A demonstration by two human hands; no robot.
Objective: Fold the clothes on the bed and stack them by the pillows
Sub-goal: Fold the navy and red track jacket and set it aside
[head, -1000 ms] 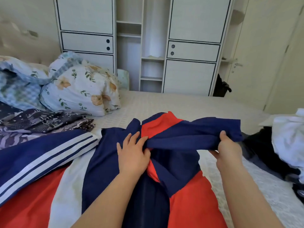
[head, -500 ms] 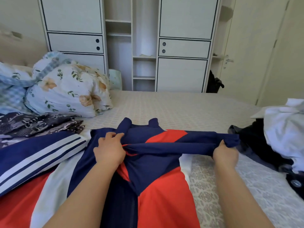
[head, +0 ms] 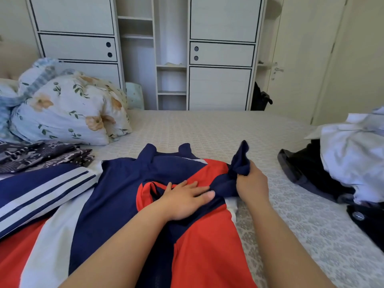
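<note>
My right fingers [head: 246,173] bunch the navy sleeve [head: 239,163]; my left hand [head: 182,197] lies flat on the jersey [head: 203,242]. The fabric is probably light, limp and slippery; grip at the seams.

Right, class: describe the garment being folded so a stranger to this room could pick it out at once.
Start at the bed, with the floral pillow at its left. The jacket lies nearest the camera, under the flat left hand, its sleeve gripped by the right hand. Only it shows big red and navy panels; its neighbour is navy with white stripes.
</note>
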